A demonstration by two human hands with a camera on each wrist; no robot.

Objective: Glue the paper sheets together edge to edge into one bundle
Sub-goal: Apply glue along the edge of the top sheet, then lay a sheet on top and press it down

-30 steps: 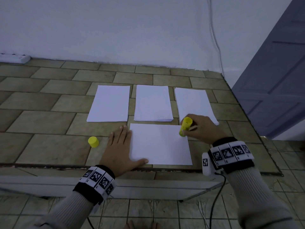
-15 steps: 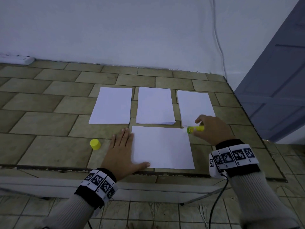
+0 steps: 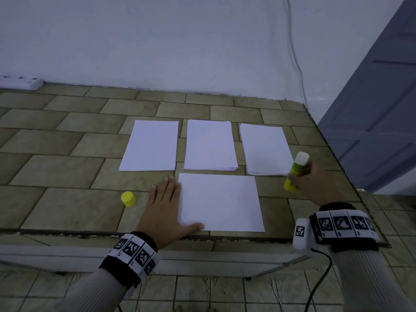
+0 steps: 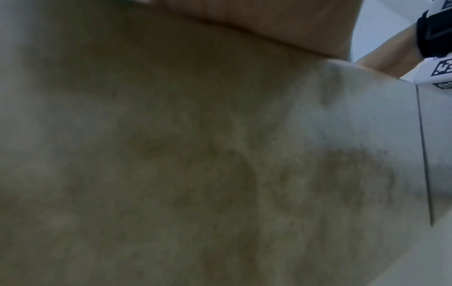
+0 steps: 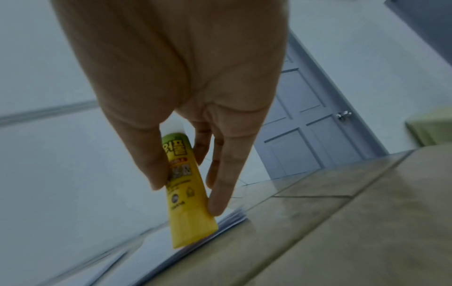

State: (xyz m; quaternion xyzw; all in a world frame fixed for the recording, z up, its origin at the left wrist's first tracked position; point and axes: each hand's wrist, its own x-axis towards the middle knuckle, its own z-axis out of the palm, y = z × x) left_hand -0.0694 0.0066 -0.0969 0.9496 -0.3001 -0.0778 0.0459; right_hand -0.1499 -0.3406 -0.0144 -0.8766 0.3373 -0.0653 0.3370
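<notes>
Yellow cap (image 3: 128,198) is left on tabletop (image 3: 67,172). Near sheet (image 3: 221,202) is pinned flat by left hand (image 3: 165,212), fingers straight. Three far stacks (image 3: 210,145) remain unjoined. Uncapped glue stick (image 3: 296,171) is gripped by right hand (image 3: 315,183); no join is seen yet.

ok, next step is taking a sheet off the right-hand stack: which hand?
Probably left. The left hand lies flat and free beside the front sheet; the right hand is nearer the right stack but grips the glue stick.
</notes>
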